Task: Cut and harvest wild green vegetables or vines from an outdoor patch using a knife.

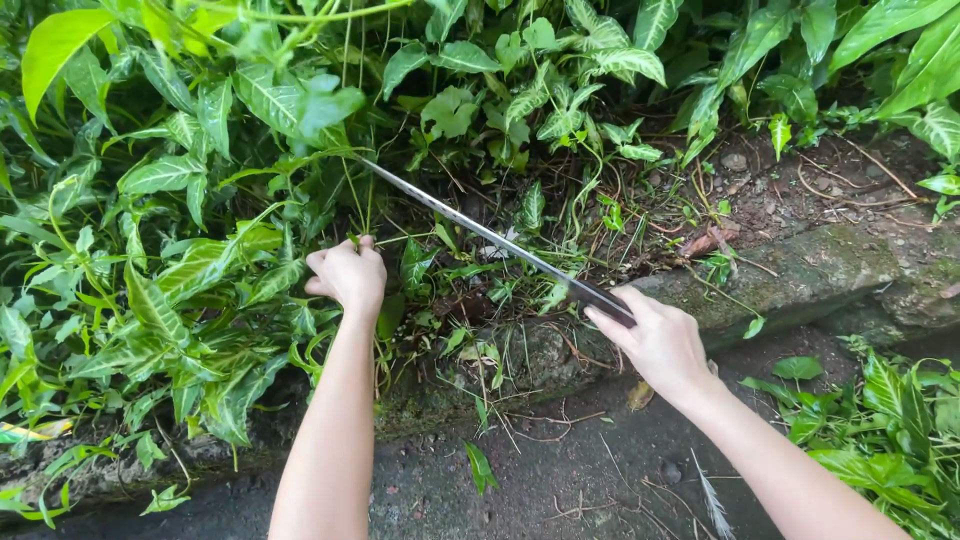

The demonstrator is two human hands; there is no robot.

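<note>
So the person was leaning over a mossy stone curb [850,275] w/ both arms out. Right hand [655,340] was clenched around the dark handle of a long thin blade [480,232], some kind of machete, which ran up and left at a slant, its tip ending in the leaves just above the left hand. Left hand [347,275] was closed in a fist round a bunch of thin green stems [352,205], right at the edge of the big patch of white-veined leaves [190,200]. Blade passed just above and right of that fist, couldn't tell if it touched the stems tbh. Under the blade were weeds, dry twigs and bare soil [770,190] on top of the curb. Below the arms, a dark damp ground strip [560,480], and more leafy plants [890,430] at the right.
</note>
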